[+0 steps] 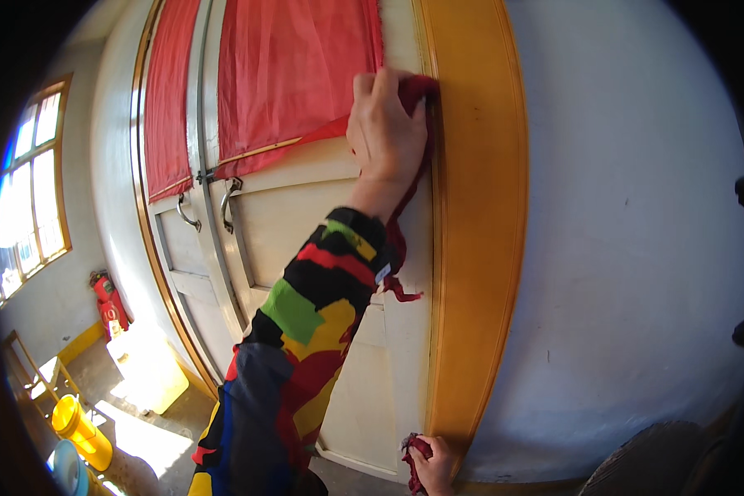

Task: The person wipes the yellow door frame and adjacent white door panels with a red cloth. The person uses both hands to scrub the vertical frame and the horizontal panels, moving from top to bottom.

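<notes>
My left hand (pixel 387 124), in a multicoloured sleeve, is raised to the right side of a white panelled double door (pixel 297 229). It presses a dark red cloth (pixel 418 93) against the door's edge beside the yellow wooden frame (pixel 477 186); the cloth's ragged end hangs below the wrist. A red curtain (pixel 291 74) covers the upper door, its lower corner close to this hand, with a thin wooden rod (pixel 260 150) along its hem. Low at the frame's foot, my right hand (pixel 433 465) is closed around another bunched dark red cloth (pixel 414 462).
Two metal handles (pixel 228 204) and a latch (pixel 204 176) are on the door. At the left stand red fire extinguishers (pixel 108 304), a sunlit pale yellow container (pixel 152 372), a yellow bucket (pixel 84 434) and a blue basin (pixel 69 468). A barred window (pixel 36 186) is at far left.
</notes>
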`<control>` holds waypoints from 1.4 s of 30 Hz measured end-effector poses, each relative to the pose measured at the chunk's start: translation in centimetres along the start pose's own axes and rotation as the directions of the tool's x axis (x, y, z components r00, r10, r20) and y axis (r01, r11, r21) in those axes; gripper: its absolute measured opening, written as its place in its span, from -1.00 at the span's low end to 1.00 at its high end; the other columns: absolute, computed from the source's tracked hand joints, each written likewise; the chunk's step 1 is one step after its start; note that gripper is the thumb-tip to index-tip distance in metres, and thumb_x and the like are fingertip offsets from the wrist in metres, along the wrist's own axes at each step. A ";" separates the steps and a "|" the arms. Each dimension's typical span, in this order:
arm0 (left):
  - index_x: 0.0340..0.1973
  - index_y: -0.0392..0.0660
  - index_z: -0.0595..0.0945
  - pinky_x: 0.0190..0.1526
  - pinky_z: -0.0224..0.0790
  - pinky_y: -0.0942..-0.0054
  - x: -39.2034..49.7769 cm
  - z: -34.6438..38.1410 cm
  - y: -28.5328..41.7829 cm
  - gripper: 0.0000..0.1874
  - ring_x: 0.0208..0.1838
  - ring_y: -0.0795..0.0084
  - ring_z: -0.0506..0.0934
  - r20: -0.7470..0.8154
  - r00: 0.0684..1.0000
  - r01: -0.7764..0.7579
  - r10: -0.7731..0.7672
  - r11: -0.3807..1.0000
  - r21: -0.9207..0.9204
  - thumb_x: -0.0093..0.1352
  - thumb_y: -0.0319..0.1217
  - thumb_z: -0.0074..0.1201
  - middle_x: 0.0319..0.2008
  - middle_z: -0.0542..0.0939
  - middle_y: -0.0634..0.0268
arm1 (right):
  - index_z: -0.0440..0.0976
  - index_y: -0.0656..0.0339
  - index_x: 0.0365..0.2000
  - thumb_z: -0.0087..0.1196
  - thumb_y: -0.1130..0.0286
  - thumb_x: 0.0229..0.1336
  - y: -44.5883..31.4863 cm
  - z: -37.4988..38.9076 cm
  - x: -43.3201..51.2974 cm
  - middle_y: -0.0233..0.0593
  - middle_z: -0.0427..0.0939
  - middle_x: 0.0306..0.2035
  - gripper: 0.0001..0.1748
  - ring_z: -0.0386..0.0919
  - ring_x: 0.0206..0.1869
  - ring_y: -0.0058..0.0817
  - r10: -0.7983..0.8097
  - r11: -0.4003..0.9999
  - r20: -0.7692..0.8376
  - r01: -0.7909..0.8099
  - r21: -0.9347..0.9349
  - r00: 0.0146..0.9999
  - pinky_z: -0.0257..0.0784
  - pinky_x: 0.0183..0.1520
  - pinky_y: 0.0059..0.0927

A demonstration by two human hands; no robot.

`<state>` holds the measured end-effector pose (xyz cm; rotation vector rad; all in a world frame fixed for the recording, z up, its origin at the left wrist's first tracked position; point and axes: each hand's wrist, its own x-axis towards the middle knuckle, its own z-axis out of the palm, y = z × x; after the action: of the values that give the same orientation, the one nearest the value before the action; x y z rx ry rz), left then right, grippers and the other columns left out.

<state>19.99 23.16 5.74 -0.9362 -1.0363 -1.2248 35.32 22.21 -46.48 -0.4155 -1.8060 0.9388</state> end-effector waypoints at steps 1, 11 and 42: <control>-0.07 0.02 0.58 -0.10 0.49 0.09 1.5 0.4 0.3 -0.63 -0.06 -0.05 0.59 -0.032 0.999 -0.012 0.013 1.000 0.027 0.23 -0.41 0.35 -0.08 0.52 0.10 | 0.62 0.23 -0.26 0.41 0.45 -0.03 -0.1 0.0 0.0 -0.12 0.63 -0.37 -0.73 0.65 -0.32 -0.17 0.012 1.000 -0.002 -0.012 0.019 1.000 0.54 -0.25 -0.27; -0.15 -0.11 0.54 -0.10 0.46 -0.01 -0.4 -1.5 0.9 -0.71 -0.08 -0.16 0.58 0.193 0.981 -0.006 -0.029 0.983 0.182 0.31 -0.29 0.23 -0.14 0.59 0.00 | 0.62 0.20 -0.28 0.42 0.42 -0.05 0.5 0.2 -0.4 -0.14 0.65 -0.37 -0.73 0.65 -0.32 -0.15 0.024 0.999 0.003 -0.024 0.041 1.000 0.55 -0.22 -0.24; -0.17 -0.19 0.71 -0.08 0.56 0.14 7.2 -2.4 -1.7 -0.59 -0.17 0.00 0.70 0.335 0.937 0.086 -0.098 0.995 0.050 0.21 -0.15 0.31 -0.29 0.72 -0.06 | 0.63 0.17 -0.24 0.41 0.35 -0.01 0.3 0.2 -0.3 -0.13 0.66 -0.34 -0.70 0.66 -0.28 -0.16 0.206 0.978 0.022 -0.207 0.020 0.978 0.55 -0.20 -0.24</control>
<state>18.89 18.75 12.02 -1.1056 -1.3813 -1.1418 35.27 22.09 -46.93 -0.5905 -1.7927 1.1078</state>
